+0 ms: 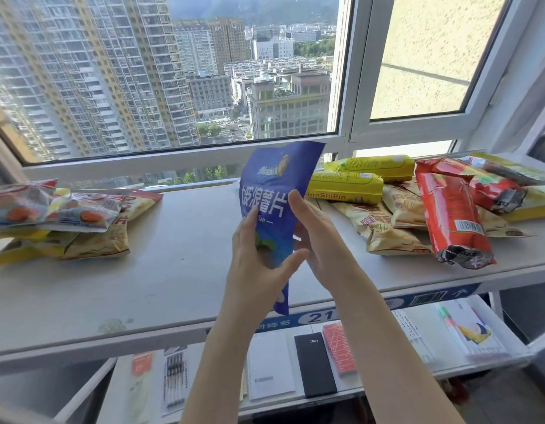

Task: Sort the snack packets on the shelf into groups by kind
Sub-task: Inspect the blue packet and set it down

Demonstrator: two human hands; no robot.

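Observation:
A blue crisp packet is held upright above the middle of the white shelf. My left hand grips its lower part, thumb wrapped across the front. My right hand holds its right edge, fingers behind and thumb up along the side. On the left lies a pile of beige crisp bags topped with clear-fronted packets. To the right are two yellow packets, several beige bags and red packets.
Behind the shelf runs a white window frame with glass above. A lower shelf carries notebooks, a black diary, a red booklet and pen packs. A bare stretch of shelf lies between the two piles.

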